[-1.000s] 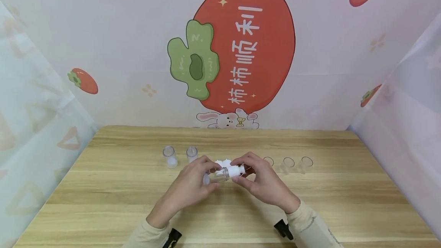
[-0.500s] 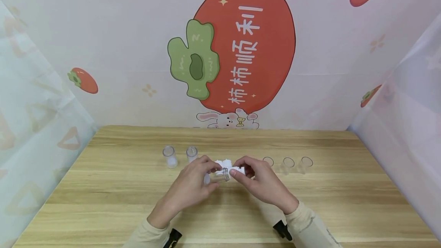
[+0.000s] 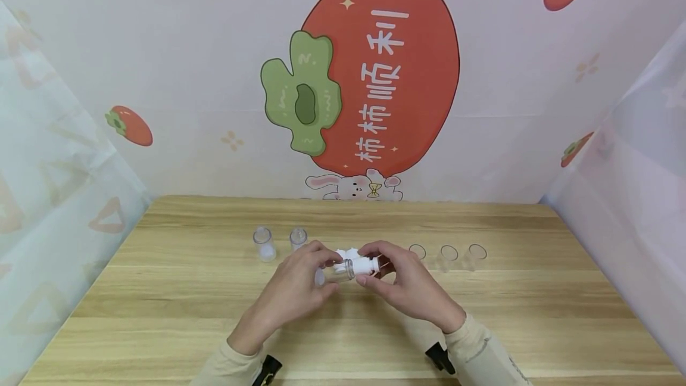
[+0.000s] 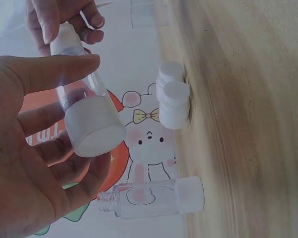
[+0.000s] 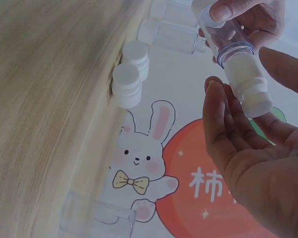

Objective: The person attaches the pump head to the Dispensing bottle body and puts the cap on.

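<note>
Two clear plastic bottles with white bases (image 3: 265, 245) are standing at the left; three clear open-rimmed cylinders (image 3: 449, 257) are standing at the right, and two stepped white plastic fittings (image 4: 175, 110) between. Over the pale wood table (image 3: 482, 326), the left hand (image 3: 300, 282) is gripping a third bottle (image 3: 339, 274) sideways, a third fitting (image 3: 365, 266) sitting at its mouth. The right hand (image 3: 404, 282) is curving loosely round that fitting; whether it's pressing, I can't tell. A persimmon-printed white backdrop (image 3: 203, 52) is hanging behind. Half a second ago the right thumb was covering the fitting; now it's showing more.
</note>
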The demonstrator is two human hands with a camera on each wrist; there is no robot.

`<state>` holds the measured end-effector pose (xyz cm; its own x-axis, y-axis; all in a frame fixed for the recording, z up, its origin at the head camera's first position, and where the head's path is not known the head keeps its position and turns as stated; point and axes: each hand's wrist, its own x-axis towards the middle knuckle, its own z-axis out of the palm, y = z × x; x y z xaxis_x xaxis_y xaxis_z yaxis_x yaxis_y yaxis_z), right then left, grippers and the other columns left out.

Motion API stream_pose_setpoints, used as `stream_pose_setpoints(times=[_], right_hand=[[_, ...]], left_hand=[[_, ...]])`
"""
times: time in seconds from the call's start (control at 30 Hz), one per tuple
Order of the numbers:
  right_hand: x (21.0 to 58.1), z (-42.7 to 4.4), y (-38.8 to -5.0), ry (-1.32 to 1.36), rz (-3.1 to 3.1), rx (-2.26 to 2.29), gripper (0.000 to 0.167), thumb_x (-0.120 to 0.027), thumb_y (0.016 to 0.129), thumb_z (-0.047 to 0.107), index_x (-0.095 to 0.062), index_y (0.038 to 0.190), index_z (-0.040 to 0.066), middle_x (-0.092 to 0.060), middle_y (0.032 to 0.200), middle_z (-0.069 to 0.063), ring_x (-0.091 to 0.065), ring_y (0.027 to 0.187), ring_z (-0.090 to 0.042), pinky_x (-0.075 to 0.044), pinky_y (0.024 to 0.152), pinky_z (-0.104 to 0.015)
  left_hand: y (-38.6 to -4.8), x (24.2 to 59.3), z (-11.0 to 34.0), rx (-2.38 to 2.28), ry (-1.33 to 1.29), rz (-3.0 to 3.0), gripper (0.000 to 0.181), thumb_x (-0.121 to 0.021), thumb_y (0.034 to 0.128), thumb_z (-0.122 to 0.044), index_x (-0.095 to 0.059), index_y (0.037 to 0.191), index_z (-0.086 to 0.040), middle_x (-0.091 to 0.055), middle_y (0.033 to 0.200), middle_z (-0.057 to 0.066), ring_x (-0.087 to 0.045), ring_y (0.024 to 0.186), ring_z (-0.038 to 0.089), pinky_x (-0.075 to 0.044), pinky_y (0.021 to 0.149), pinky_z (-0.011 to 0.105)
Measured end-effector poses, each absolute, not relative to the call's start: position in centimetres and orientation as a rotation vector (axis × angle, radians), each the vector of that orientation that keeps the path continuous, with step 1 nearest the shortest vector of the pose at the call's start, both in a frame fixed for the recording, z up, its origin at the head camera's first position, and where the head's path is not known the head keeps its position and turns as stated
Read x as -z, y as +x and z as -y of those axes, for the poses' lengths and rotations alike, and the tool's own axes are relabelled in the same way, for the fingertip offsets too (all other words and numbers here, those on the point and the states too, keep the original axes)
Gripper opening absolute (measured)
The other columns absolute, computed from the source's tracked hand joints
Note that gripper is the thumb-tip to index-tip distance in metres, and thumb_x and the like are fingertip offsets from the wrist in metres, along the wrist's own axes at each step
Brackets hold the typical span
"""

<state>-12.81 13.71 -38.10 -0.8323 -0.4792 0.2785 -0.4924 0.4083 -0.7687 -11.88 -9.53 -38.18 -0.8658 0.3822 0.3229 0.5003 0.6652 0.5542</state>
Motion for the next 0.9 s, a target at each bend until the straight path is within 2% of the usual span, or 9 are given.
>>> stream_pose_setpoints(times=[0.23,0.43,0.63,0.73,0.9], right_hand=[[38.19,-13.70,-12.87,0.892,2.612,-1.480,0.026,-0.076,0.093,0.013,-0.065,0.117,0.013,-0.068,0.106,0.003,-0.065,0.085,-0.014,-0.057,0.080,-0.034],[38.29,-13.35,-12.84,0.776,2.653,-1.468,0.019,-0.072,0.097,0.025,-0.069,0.111,0.012,-0.068,0.093,0.006,-0.063,0.079,-0.013,-0.056,0.072,-0.030],[38.33,-13.23,-12.86,0.661,2.719,-1.442,0.025,-0.066,0.100,0.036,-0.071,0.108,0.013,-0.068,0.088,0.004,-0.062,0.075,-0.014,-0.054,0.064,-0.028],[38.26,-13.37,-12.92,0.699,2.678,-1.464,0.027,-0.071,0.097,0.030,-0.067,0.116,0.011,-0.068,0.096,0.001,-0.064,0.078,-0.015,-0.056,0.069,-0.029],[38.27,-13.54,-13.02,0.872,2.535,-1.498,0.040,-0.080,0.089,0.010,-0.062,0.125,0.007,-0.067,0.110,-0.002,-0.066,0.086,-0.016,-0.058,0.075,-0.033]], left_hand=[[-11.88,38.22,9.46,0.978,-0.685,2.677,0.037,-0.090,0.0729,-0.011,-0.076,0.107,-0.012,-0.065,0.100,-0.004,-0.060,0.089,0.014,-0.049,0.075,0.033],[-11.95,38.36,9.33,0.909,-0.678,2.628,0.039,-0.091,0.0716,-0.011,-0.076,0.107,-0.012,-0.065,0.101,-0.005,-0.058,0.088,0.012,-0.048,0.074,0.032],[-11.98,38.45,9.14,0.844,-0.680,2.595,0.039,-0.091,0.0722,-0.011,-0.076,0.108,-0.013,-0.064,0.100,-0.003,-0.053,0.084,0.012,-0.046,0.071,0.030],[-12.03,38.48,9.12,0.830,-0.680,2.584,0.039,-0.091,0.0723,-0.011,-0.076,0.109,-0.012,-0.065,0.099,-0.001,-0.054,0.085,0.012,-0.046,0.071,0.031],[-12.10,38.60,9.18,0.805,-0.683,2.552,0.040,-0.092,0.0712,-0.010,-0.076,0.108,-0.013,-0.064,0.098,-0.003,-0.056,0.086,0.014,-0.048,0.073,0.033]])
